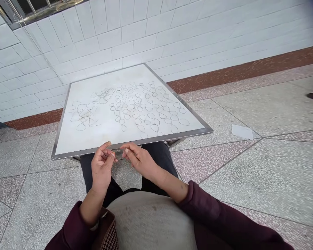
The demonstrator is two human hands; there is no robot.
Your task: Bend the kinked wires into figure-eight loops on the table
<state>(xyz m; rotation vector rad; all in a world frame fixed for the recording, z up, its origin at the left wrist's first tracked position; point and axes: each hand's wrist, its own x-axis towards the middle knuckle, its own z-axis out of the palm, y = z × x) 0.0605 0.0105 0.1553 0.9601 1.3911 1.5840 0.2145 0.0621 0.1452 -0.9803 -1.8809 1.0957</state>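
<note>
My left hand [102,166] is held just off the front edge of a white-topped table [99,144], thumb and forefinger pinched together. Close beside it, my right hand [142,160] is also pinched, its fingertips pointing at the left ones. Whatever lies between the fingers is too thin to make out. Across the tabletop spread many thin wires twisted into figure-eight loops [155,121]. To their left lie two tangled heaps of thin bent wires, a nearer heap [85,116] and a farther heap [103,95].
A metal rim [177,133] borders the table, and my knees are under its front edge. Behind it rises a white tiled wall [135,34] with a barred window [36,10]. A white paper piece [242,132] lies on the speckled floor at right.
</note>
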